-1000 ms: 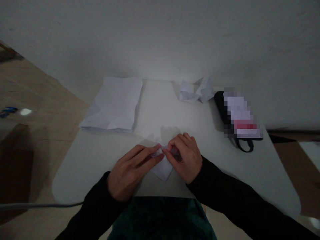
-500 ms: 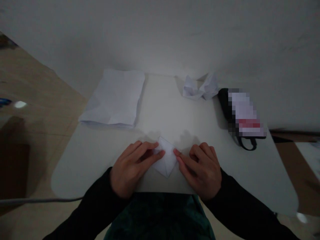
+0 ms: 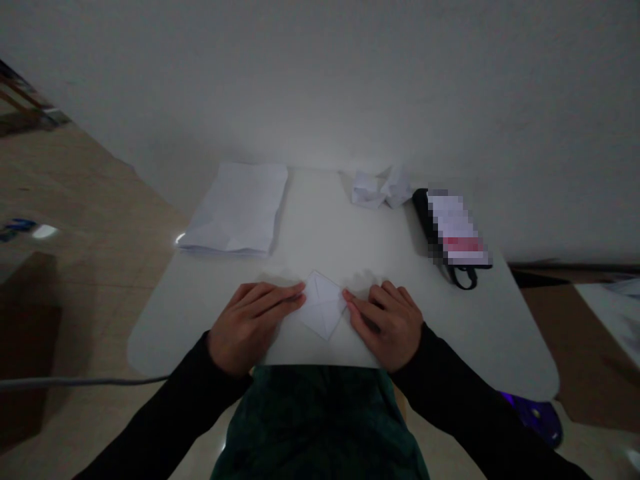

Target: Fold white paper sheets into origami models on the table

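A small folded piece of white paper (image 3: 324,308), roughly diamond-shaped with crease lines crossing it, lies near the front edge of the white table (image 3: 320,233). My left hand (image 3: 255,323) pinches its left corner between thumb and fingers. On the opposite side, my right hand (image 3: 385,320) grips the right corner with thumb and index finger, the other fingers curled in. Both hands rest low over the tabletop, one on each side of the paper.
A stack of white paper sheets (image 3: 237,210) lies at the back left. Crumpled or folded white paper (image 3: 383,188) sits by the wall. To its right is a black case (image 3: 424,210) with a strap and a blurred top. A cable (image 3: 85,383) runs at the left.
My left thumb and fingers have drawn back from over the paper to its left corner, leaving more creases showing. My right hand keeps its pinch. The camera view has shifted slightly.
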`<state>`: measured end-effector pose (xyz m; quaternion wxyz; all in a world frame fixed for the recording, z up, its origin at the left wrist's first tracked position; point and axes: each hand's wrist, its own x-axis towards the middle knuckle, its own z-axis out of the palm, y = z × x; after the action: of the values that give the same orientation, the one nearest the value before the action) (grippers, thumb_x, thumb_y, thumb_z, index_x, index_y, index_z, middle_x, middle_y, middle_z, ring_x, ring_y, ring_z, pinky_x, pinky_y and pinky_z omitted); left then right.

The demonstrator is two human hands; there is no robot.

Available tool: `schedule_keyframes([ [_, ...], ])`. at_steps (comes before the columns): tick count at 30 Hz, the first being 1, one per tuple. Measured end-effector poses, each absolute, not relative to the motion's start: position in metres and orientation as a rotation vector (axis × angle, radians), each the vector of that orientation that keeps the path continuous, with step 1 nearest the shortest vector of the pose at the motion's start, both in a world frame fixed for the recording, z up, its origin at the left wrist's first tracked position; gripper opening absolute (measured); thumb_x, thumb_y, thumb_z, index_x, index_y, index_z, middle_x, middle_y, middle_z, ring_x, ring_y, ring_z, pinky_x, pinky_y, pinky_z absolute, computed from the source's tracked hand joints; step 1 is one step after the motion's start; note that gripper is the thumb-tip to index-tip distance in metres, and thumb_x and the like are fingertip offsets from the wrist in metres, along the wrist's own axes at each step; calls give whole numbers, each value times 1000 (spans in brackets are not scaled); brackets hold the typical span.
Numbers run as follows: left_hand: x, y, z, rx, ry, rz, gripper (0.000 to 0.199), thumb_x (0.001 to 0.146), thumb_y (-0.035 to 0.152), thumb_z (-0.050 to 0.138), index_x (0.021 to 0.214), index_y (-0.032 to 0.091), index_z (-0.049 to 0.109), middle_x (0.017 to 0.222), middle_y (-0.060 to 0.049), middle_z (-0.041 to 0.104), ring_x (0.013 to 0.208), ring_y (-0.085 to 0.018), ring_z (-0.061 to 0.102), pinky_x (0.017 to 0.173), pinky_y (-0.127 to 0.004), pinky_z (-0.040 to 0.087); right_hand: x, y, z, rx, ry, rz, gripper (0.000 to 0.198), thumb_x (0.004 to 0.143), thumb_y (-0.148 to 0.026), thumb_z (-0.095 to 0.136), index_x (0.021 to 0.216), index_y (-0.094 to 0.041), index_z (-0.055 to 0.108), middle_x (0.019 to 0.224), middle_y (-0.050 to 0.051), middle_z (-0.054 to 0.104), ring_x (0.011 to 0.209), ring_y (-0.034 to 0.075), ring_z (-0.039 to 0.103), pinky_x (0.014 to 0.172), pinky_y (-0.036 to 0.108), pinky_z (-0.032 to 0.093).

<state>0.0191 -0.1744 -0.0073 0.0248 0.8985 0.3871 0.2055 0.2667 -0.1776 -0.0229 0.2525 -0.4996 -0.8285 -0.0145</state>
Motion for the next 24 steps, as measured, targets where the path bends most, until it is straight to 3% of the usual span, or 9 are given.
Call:
schedule_keyframes([
  [4,40,-198,-2,2902,1124,714,38,85,9,44,122,9,51,128,-15,53,122,-22,47,95,-38,45,266,-178,-25,-1293,-2268,-88,22,85,-26,52,95,-22,70,59,1,54,66,15,47,62,30,29],
  [9,92,-215,-12,2906,1259,601,66,83,48,46,126,-3,44,132,-23,47,125,-29,42,98,-39,43,263,-180,-26,-1252,-2290,-196,21,85,-23,53,97,-18,69,60,1,61,66,16,51,64,31,30],
  [12,98,-217,-21,2856,1426,612,74,81,56,45,127,-1,43,131,-22,48,124,-31,43,99,-42,40,263,-181,-27,-1244,-2305,-234,23,84,-23,53,101,-18,68,61,1,63,67,16,53,65,32,30],
  [24,51,-227,-15,2971,1584,668,66,79,50,54,129,6,45,123,-17,57,111,-28,55,94,-41,37,263,-182,-30,-1252,-2275,-272,22,82,-24,54,98,-20,68,63,3,61,71,18,52,64,32,31],
])
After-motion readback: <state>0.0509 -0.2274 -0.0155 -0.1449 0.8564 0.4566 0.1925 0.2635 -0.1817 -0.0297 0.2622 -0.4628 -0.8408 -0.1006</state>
